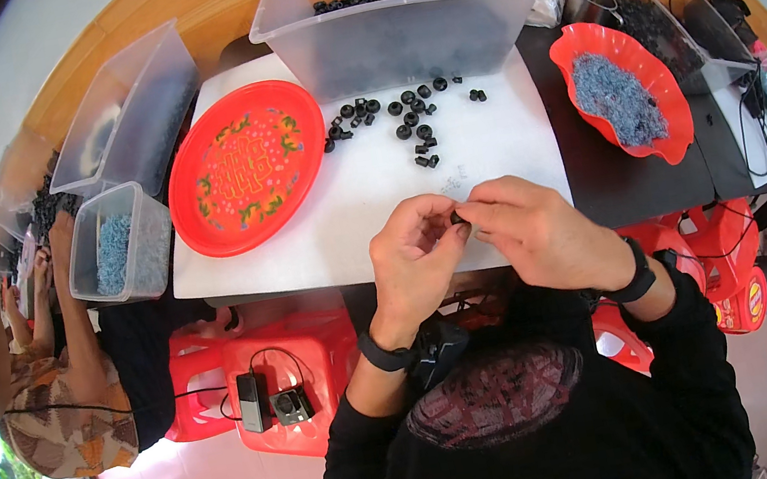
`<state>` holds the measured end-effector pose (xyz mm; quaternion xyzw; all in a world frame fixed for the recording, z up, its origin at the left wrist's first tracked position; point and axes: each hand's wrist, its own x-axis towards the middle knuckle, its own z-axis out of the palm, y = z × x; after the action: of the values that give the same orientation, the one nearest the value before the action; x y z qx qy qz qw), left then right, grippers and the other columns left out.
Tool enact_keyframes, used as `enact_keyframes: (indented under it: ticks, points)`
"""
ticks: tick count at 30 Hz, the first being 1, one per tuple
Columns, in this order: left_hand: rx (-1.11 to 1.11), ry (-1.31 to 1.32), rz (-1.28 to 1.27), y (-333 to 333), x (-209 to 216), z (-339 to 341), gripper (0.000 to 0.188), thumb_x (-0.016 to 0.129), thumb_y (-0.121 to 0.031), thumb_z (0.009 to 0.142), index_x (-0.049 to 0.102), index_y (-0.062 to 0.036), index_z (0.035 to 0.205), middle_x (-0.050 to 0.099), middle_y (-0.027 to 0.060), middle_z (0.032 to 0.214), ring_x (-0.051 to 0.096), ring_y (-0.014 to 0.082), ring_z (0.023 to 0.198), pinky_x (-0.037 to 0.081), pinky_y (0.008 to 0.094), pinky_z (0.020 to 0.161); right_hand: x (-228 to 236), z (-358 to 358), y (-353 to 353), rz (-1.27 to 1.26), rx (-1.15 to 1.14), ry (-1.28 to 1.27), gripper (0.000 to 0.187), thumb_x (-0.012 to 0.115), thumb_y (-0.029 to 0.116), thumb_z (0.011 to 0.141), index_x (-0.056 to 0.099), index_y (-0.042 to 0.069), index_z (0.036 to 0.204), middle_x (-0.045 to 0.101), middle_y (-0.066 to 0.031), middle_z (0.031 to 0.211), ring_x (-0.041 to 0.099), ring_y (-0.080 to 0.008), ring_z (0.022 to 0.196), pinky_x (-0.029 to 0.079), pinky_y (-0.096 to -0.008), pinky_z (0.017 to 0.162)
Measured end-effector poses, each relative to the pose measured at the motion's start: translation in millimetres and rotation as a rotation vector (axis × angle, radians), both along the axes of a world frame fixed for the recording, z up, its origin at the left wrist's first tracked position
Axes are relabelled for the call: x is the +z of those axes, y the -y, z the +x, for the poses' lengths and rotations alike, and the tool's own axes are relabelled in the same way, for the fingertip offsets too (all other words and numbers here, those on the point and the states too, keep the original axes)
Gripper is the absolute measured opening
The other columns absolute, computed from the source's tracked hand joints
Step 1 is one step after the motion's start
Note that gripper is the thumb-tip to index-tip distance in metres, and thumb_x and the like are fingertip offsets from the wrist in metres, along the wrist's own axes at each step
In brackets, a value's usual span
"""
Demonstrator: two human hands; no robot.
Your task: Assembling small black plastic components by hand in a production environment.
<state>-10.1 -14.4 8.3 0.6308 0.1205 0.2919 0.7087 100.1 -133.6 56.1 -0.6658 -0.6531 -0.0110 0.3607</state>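
Just past the table's near edge, my left hand and my right hand meet fingertip to fingertip. Both pinch a small black part, mostly covered by the fingers, so its exact kind cannot be made out. Beyond them, several loose black round parts with holes, and smaller black pieces, lie scattered on the white sheet. A few tiny specks rest on the sheet right in front of my fingers.
A clear plastic bin of black parts stands at the back. To the left are a red patterned tray and a clear tub of bluish bits; to the right, a red wavy-rimmed bowl of grey-blue bits. A person works at far left.
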Motion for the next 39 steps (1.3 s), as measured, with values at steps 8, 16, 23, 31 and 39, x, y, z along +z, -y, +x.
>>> enact_keyframes:
  ticks: [8,16,23,31,39]
  points:
    - [0.026,0.022,-0.106,-10,-5,-1,0.016,0.061,0.009,0.076,0.057,0.0025,0.091,0.059,0.0017,0.085,0.054,0.0063,0.073,0.045,0.0194,0.066,9,57,-52,-0.293,-0.084,0.165,0.017,0.06,0.003,0.072,0.058,-0.001,0.088,0.058,-0.0167,0.076,0.057,-0.0353,0.072,0.046,-0.0404,0.063]
    - [-0.003,0.113,-0.201,-19,-20,-4,0.021,0.06,0.009,0.076,0.057,0.0038,0.096,0.06,0.0087,0.091,0.059,0.0146,0.076,0.049,0.0248,0.068,-14,51,-82,-0.434,-0.076,0.145,0.016,0.063,0.012,0.069,0.053,0.0,0.07,0.057,-0.0168,0.069,0.057,-0.0359,0.069,0.045,-0.0422,0.062]
    - [-0.067,0.172,-0.423,-22,-13,0,0.019,0.059,0.004,0.08,0.055,0.0018,0.099,0.059,0.0057,0.089,0.059,0.0125,0.078,0.048,0.0235,0.069,-8,62,-73,-0.434,-0.13,-0.022,0.014,0.063,0.012,0.072,0.058,0.0,0.077,0.058,-0.0146,0.066,0.057,-0.0278,0.06,0.044,-0.0356,0.055]
    - [-0.216,0.209,-0.511,-16,-3,3,0.016,0.057,0.003,0.082,0.054,0.0014,0.098,0.059,0.0074,0.09,0.058,0.0152,0.078,0.047,0.0263,0.068,13,54,-28,-0.389,-0.018,-1.229,0.009,0.058,0.006,0.082,0.06,-0.001,0.087,0.06,-0.0049,0.074,0.056,-0.0092,0.062,0.042,-0.0198,0.05]
    - [-0.264,0.198,-0.473,-4,0,11,0.019,0.054,0.004,0.084,0.055,0.002,0.103,0.06,0.0111,0.093,0.06,0.0172,0.079,0.048,0.0279,0.067,16,27,-7,-0.313,-0.089,-1.073,0.011,0.057,0.007,0.083,0.062,-0.001,0.09,0.06,-0.0028,0.072,0.054,-0.0068,0.062,0.042,-0.0196,0.052]
